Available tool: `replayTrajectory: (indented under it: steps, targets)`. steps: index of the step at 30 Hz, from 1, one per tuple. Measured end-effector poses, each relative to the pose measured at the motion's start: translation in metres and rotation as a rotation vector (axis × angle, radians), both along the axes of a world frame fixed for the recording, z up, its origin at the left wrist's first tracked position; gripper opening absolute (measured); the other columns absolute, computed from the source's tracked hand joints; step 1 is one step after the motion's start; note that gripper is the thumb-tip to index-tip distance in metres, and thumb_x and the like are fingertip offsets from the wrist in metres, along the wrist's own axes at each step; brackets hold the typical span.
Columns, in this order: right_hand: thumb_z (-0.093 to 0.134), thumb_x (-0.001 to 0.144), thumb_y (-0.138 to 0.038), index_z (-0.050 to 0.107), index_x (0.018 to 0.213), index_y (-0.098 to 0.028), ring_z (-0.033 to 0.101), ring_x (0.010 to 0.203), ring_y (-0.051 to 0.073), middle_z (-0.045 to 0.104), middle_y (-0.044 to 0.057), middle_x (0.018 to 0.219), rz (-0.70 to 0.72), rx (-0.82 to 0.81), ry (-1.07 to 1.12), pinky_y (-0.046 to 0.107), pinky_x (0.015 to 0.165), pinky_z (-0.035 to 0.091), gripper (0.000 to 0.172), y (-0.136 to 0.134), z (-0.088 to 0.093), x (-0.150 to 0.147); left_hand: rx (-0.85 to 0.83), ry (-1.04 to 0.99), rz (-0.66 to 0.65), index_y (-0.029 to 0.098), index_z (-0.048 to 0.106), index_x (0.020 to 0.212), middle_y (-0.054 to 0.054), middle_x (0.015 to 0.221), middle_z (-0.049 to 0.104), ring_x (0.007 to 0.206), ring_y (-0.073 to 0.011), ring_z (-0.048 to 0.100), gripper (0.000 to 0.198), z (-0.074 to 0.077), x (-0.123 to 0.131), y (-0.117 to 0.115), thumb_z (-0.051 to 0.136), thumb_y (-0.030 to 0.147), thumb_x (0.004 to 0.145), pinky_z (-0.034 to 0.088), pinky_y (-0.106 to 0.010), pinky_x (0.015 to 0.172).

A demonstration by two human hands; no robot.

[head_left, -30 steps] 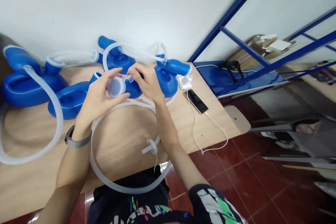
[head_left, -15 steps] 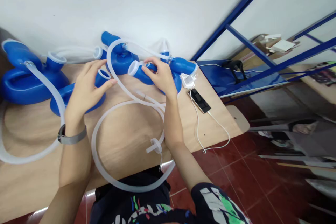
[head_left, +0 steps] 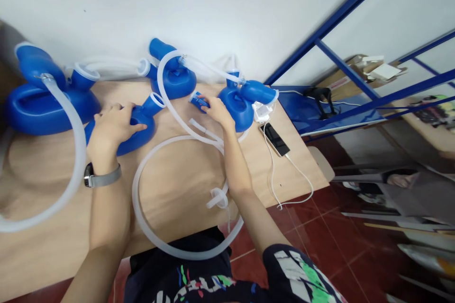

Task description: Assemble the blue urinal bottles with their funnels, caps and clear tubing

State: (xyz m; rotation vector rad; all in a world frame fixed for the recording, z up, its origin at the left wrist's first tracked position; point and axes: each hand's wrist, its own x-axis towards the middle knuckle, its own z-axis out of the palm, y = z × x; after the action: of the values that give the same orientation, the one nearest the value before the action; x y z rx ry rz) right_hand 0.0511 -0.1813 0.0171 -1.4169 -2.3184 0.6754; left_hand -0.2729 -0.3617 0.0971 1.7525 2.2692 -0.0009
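Note:
My left hand point(head_left: 115, 128) lies over a blue plastic urinal bottle point(head_left: 144, 135), thumb and fingers spread on its top. The bottle rests on its flat side, its white-rimmed neck pointing up to the right. My right hand point(head_left: 218, 111) pinches a short blue cylinder point(head_left: 198, 99) with pale markings, standing on the table; the fingers hide part of it. Beside that hand is another blue urinal bottle point(head_left: 245, 116) with an angled spout. One more urinal bottle point(head_left: 181, 84) stands by the wall. A long translucent hose point(head_left: 138, 199) loops between my forearms.
A larger-looking blue urinal bottle point(head_left: 39, 113) with its own hose point(head_left: 74, 180) occupies the left. On the right lie a phone point(head_left: 275, 139), a white charger point(head_left: 262, 111) and a white cable point(head_left: 272, 180). A blue metal bed frame point(head_left: 330, 49) stands beyond the wooden table point(head_left: 177, 175).
My left hand has come down onto the urinal bottle from above it. The white rim seen by my right fingers is no longer visible there. The view has shifted slightly.

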Motion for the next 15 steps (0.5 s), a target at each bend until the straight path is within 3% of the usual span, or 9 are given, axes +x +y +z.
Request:
replayTrajectory:
  steps: [3, 6, 9, 10, 12, 14, 15]
  targets:
    - [0.074, 0.108, -0.027, 0.064, 0.181, -0.018, 0.066, 0.171, 0.04, 0.071, 0.017, 0.183, 0.082, -0.053, -0.007, 0.064, 0.151, 0.045, 0.074, 0.002, -0.001, -0.001, 0.013, -0.001, -0.036, 0.021, 0.065, 0.171, -0.027, 0.167, 0.071, 0.163, -0.0528, 0.062, 0.068, -0.008, 0.011, 0.005, 0.07, 0.054, 0.112, 0.053, -0.071, 0.135]
    - [0.082, 0.108, -0.038, 0.06, 0.185, -0.013, 0.047, 0.186, 0.044, 0.05, 0.023, 0.198, 0.2, -0.132, -0.089, 0.065, 0.157, 0.033, 0.084, 0.004, 0.0, -0.002, 0.033, -0.004, -0.085, 0.02, 0.066, 0.169, -0.027, 0.167, 0.072, 0.163, -0.0512, 0.064, 0.067, -0.015, 0.017, 0.008, 0.07, 0.053, 0.111, 0.054, -0.068, 0.135]
    - [0.082, 0.109, -0.039, 0.064, 0.184, -0.019, 0.027, 0.196, 0.041, 0.037, 0.015, 0.206, 0.244, -0.133, -0.108, 0.061, 0.16, 0.026, 0.079, 0.003, 0.009, 0.002, 0.035, -0.005, -0.106, 0.019, 0.066, 0.169, -0.027, 0.167, 0.073, 0.164, -0.0512, 0.064, 0.068, -0.017, 0.016, 0.01, 0.07, 0.053, 0.11, 0.054, -0.069, 0.135]
    - [0.079, 0.112, -0.038, 0.066, 0.183, -0.022, 0.029, 0.196, 0.039, 0.041, 0.013, 0.205, 0.258, -0.117, -0.082, 0.059, 0.161, 0.027, 0.074, -0.001, 0.016, 0.006, 0.031, -0.006, -0.108, 0.02, 0.066, 0.168, -0.027, 0.167, 0.073, 0.164, -0.051, 0.064, 0.068, -0.017, 0.014, 0.011, 0.07, 0.054, 0.109, 0.054, -0.068, 0.135]
    - [0.069, 0.118, -0.039, 0.067, 0.181, -0.025, 0.049, 0.187, 0.036, 0.06, 0.012, 0.193, 0.316, -0.079, -0.003, 0.059, 0.158, 0.036, 0.065, -0.018, 0.038, 0.023, 0.02, -0.01, -0.11, 0.02, 0.066, 0.169, -0.026, 0.167, 0.074, 0.164, -0.0516, 0.064, 0.07, -0.015, 0.012, 0.012, 0.071, 0.055, 0.108, 0.054, -0.068, 0.135]
    - [0.069, 0.121, -0.053, 0.064, 0.184, -0.029, 0.073, 0.165, 0.038, 0.071, 0.012, 0.184, 0.411, -0.031, 0.091, 0.063, 0.147, 0.054, 0.068, -0.051, 0.07, 0.05, 0.004, -0.018, -0.114, 0.02, 0.067, 0.169, -0.026, 0.167, 0.075, 0.161, -0.053, 0.067, 0.073, -0.012, 0.009, 0.013, 0.074, 0.054, 0.105, 0.056, -0.068, 0.133]
    - [0.071, 0.121, -0.059, 0.061, 0.186, -0.032, 0.076, 0.16, 0.038, 0.073, 0.011, 0.181, 0.441, 0.038, 0.151, 0.064, 0.142, 0.059, 0.071, -0.071, 0.089, 0.065, -0.002, -0.025, -0.121, 0.02, 0.067, 0.169, -0.025, 0.166, 0.075, 0.158, -0.0531, 0.069, 0.074, -0.01, 0.009, 0.014, 0.075, 0.054, 0.104, 0.057, -0.067, 0.132]
